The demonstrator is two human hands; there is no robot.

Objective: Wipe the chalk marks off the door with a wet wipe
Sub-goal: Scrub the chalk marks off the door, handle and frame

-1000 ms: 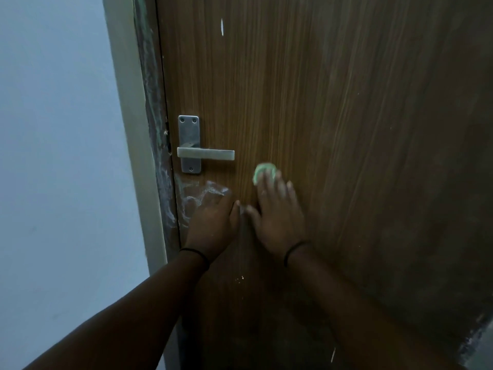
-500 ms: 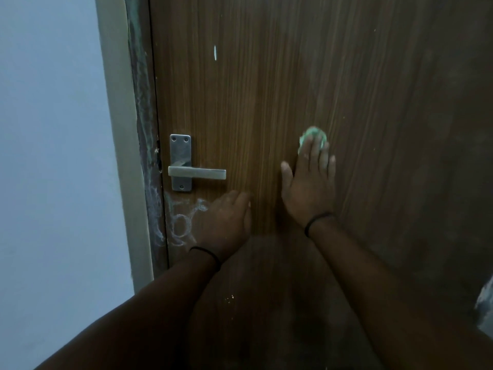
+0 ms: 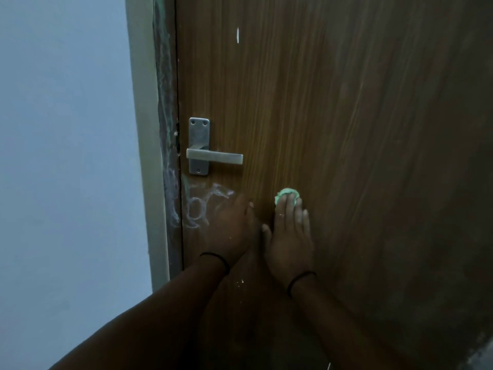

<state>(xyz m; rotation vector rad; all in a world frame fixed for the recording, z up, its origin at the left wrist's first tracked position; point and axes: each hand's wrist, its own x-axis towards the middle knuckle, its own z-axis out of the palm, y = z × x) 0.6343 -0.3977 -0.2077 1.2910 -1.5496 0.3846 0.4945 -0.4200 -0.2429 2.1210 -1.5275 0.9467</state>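
Left hand (image 3: 234, 231) flat on the door (image 3: 346, 129), fingers straight, partly covering the chalk marks (image 3: 198, 206) below the handle (image 3: 213, 155). Right hand (image 3: 289, 241), fingers straight, presses the green wet wipe (image 3: 284, 194) to the wood; half a second ago it was higher and further right. Marks near the latch edge remain unwiped; the stroke seems headed back toward them.

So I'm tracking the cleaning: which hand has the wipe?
The right hand, its straight fingers pressing the green wet wipe on the door. The left hand has none, beside the chalk marks.
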